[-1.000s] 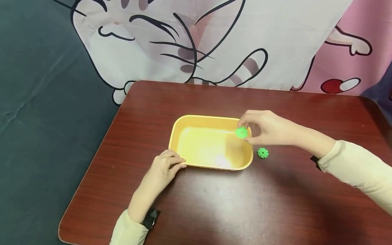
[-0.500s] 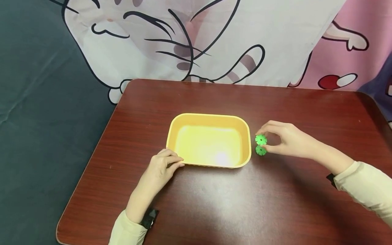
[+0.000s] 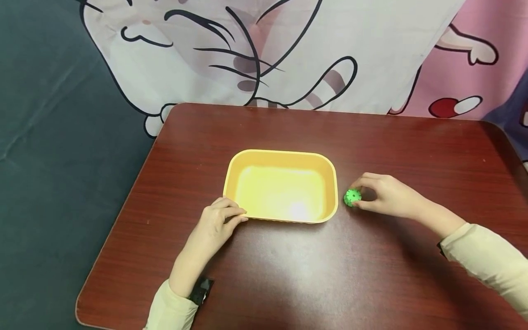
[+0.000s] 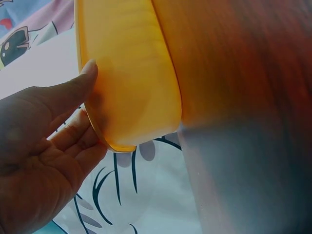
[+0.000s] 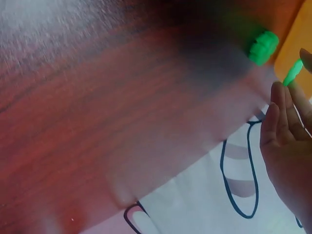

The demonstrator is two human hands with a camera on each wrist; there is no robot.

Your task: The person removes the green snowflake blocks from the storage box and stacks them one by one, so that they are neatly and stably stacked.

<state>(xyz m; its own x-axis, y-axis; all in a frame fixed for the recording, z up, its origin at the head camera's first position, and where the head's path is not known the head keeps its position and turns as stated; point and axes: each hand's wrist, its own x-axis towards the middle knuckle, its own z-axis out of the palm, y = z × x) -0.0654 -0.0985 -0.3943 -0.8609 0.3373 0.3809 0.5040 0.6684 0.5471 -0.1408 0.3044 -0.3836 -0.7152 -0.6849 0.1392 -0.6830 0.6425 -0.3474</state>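
Note:
A yellow plastic tray (image 3: 282,158) stands in the middle of the table in the head view. My left hand (image 3: 215,223) pinches its near left corner; in the left wrist view the thumb lies on the outer wall (image 4: 134,73) and the fingers are behind the rim. To the right of the tray, my right hand (image 3: 389,197) holds a bright green notched disc (image 3: 353,195) between thumb and fingertips. Below it, a thicker-looking green notched piece (image 5: 263,48) rests on the table. The right wrist view shows a gap between this piece and the held disc (image 5: 293,72).
The dark red wooden table (image 3: 288,275) has rounded corners. Behind its far edge hangs a white and pink cloth (image 3: 383,55) with cartoon drawings. A dark green surface (image 3: 62,160) lies to the left.
My right hand has moved from over the tray's right end, rightward and then down over the green piece on the table, keeping the disc. My left hand stays at the corner.

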